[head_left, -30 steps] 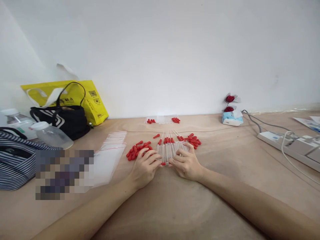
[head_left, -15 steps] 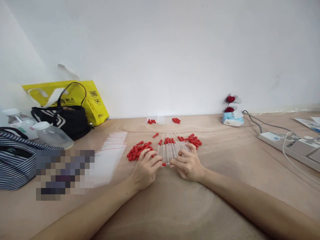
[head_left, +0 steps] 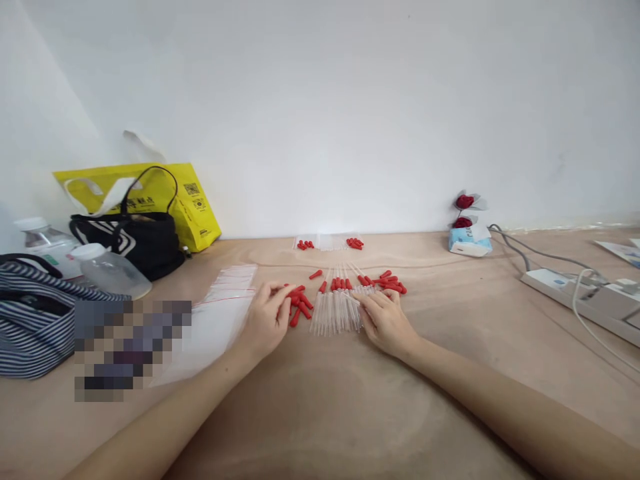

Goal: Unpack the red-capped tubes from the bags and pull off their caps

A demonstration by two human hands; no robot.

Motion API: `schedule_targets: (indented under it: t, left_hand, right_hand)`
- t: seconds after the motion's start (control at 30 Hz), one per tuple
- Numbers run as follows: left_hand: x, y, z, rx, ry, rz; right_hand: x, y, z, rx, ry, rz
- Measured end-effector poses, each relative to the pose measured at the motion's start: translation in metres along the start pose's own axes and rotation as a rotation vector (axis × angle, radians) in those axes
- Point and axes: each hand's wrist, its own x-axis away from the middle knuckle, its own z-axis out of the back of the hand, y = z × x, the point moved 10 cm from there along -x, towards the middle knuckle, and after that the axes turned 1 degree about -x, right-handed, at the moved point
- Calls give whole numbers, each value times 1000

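My left hand [head_left: 269,315] is at the pile of red rubber bulbs [head_left: 304,308], its fingers bent and their tips touching the pile's left side. Whatever lies between thumb and fingers is hidden. On the right side of a row of clear glass dropper tubes [head_left: 336,313], my right hand [head_left: 389,321] has its fingers closed around what looks like the end of one glass tube. Beyond that row, several tubes with red bulbs fitted [head_left: 341,283] point away from me. More red bulbs [head_left: 391,281] lie behind my right hand, and one single bulb [head_left: 315,274] lies apart.
Clear zip bags [head_left: 227,300] lie left of my left hand. A filled bag [head_left: 333,242] rests by the wall. Bottles [head_left: 113,270], a black bag [head_left: 145,243], a yellow bag [head_left: 200,207] and a striped pouch [head_left: 35,333] stand left. A power strip [head_left: 565,293] lies right.
My left hand has moved left from the front of the tubes to the bulb pile. The red bulb seen at the near edge between my hands no longer shows there. My right hand shifted slightly right.
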Motion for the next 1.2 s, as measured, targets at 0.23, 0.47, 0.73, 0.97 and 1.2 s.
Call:
schedule_targets:
  t: [0.23, 0.47, 0.73, 0.97, 1.2]
  left_hand:
    - [-31, -92, -20, 43, -209, 465]
    - [-24, -97, -42, 83, -356, 491]
    - [-51, -82, -57, -136, -418, 429]
    - [-68, -44, -105, -203, -579, 401]
    - [-69, -38, -120, -315, -637, 449]
  right_hand:
    - [-28, -9, -17, 2, -25, -63]
    - [-33, -31, -41, 183, -116, 1]
    - [-32, -45, -50, 182, -215, -10]
    - [-33, -50, -54, 151, -249, -45]
    - [-27, -36, -32, 138, -79, -47]
